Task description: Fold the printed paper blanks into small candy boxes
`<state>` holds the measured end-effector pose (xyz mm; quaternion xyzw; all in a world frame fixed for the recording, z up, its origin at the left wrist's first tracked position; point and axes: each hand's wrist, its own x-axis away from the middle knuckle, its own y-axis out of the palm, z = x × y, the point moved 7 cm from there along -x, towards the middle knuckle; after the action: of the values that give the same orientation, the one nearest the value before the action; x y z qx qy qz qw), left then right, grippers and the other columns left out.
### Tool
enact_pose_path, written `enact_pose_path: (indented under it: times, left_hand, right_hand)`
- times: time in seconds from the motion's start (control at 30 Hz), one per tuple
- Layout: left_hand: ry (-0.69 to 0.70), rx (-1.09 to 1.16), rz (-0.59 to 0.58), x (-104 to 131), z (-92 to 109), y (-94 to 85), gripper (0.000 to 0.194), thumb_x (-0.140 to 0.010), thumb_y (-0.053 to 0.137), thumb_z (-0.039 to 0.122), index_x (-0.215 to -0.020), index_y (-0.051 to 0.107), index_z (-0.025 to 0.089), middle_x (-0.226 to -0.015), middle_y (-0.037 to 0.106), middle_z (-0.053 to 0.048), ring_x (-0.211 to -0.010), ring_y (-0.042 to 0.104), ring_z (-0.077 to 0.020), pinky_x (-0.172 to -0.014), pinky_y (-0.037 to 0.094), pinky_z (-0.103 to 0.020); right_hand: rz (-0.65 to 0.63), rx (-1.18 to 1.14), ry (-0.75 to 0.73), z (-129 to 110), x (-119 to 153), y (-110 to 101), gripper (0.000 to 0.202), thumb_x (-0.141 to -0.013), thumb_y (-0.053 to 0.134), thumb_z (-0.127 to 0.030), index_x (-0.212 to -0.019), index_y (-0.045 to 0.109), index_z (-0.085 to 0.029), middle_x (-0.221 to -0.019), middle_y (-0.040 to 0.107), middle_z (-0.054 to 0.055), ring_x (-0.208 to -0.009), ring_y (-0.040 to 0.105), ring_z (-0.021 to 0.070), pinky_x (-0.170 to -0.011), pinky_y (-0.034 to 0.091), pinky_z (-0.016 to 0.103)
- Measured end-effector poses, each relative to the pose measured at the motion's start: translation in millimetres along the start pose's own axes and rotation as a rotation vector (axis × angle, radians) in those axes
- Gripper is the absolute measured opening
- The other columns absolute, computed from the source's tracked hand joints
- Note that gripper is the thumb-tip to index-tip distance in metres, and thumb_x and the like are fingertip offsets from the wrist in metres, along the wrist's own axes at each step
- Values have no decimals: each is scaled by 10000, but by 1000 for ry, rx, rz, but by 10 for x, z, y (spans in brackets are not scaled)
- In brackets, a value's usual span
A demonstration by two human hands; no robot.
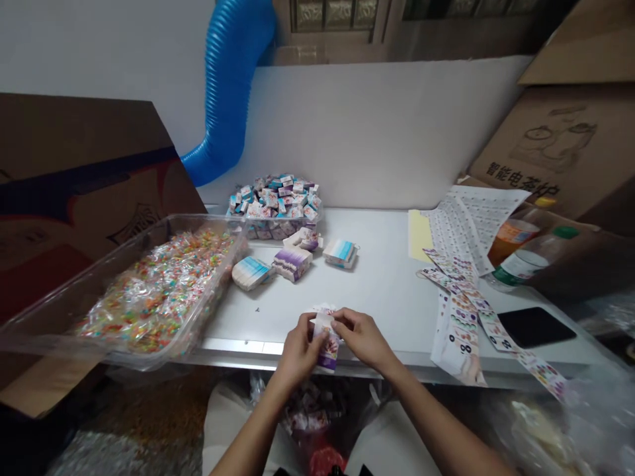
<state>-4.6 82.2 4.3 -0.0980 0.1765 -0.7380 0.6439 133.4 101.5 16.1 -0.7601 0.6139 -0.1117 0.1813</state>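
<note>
Between my hands, at the table's front edge, is a small white and purple printed paper box (327,350) with its top flaps up. My left hand (300,347) grips its left side, thumb across the front. The fingers of my right hand (361,334) pinch the upper right part near the flaps. Beyond them lie bundles of flat cartons: a blue and white one (252,272), a purple one (292,262), a whitish one (302,239) and another blue one (340,252). Whether the box holds anything is hidden.
At left, a clear tray (208,311) holds many colourful wrapped pieces. Behind stands a clear container (268,229) heaped with small boxes. To the right are sticker strips (459,324), printed sheets (476,218), a black phone (536,327) and bottles (526,261). A blue hose (225,86) hangs behind.
</note>
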Motion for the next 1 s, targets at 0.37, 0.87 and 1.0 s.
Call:
enact_pose_path:
  times: [0.37,0.87,1.0]
  left_hand:
    - [375,-598,12,169,223,121,434,-745,479,94,-1168,447,184,-1017,636,-78,-931,601,-228,-970,392,-493]
    - [476,-396,197,293,129,89,448,-840,463,141,-1277,376,187,-1235,531,-142,-1148,520,-240,-954,449,-436]
    - [343,-261,262,246,103,35,379,-783,506,142,-1153,433,189,-965,619,-56,-786,620,-156,-690,530,-284]
  right_hand:
    - [-247,-226,121,122,-44,199,112,-688,520,-177,-707,628,-157,-560,579,-33,-505,520,113,-481,386,206]
    - [-124,-120,13,-165,62,67,170,-768,504,-191,-640,611,-163,-622,544,-25,-630,479,130,-586,365,227]
    - [-125,-415,12,-118,185,141,188,-822,551,-302,-894,670,-175,-855,650,19,-885,551,188,-819,399,289]
